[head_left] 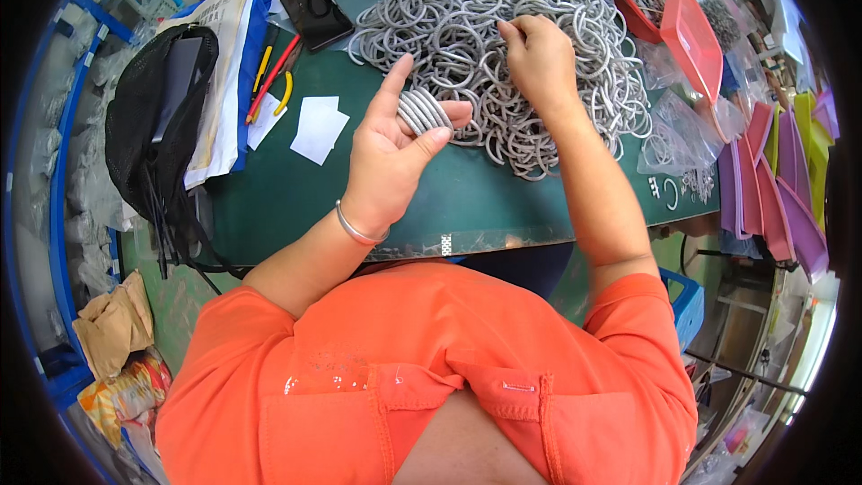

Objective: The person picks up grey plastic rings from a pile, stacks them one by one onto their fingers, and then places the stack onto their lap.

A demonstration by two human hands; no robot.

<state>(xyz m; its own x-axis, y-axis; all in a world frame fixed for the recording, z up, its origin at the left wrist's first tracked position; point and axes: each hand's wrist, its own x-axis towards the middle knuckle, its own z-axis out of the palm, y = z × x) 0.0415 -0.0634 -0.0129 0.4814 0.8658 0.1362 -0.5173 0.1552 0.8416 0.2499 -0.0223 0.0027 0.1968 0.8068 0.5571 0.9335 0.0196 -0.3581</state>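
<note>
A large tangled pile of grey metal rings [449, 27], bangle-like in shape, covers the far middle of the table. My left hand [382, 157], at the near left of the pile, is closed round a neat stack of several rings [422, 111]; its index finger points up and its thumb presses the stack's near side. Over the right part of the pile, my right hand [543, 63] has its fingers curled and thumb pinched in. Whatever lies between those fingertips is hidden among the rings.
The green table [296, 216] holds a black phone [316, 15], white paper slips [319, 128], a red pencil [272, 81] and yellow-handled pliers [285, 94] at left. A black mesh bag [148, 126] sits far left. Rightward are a red scoop-like tray [693, 40], plastic bags [669, 130] and coloured bins [763, 184].
</note>
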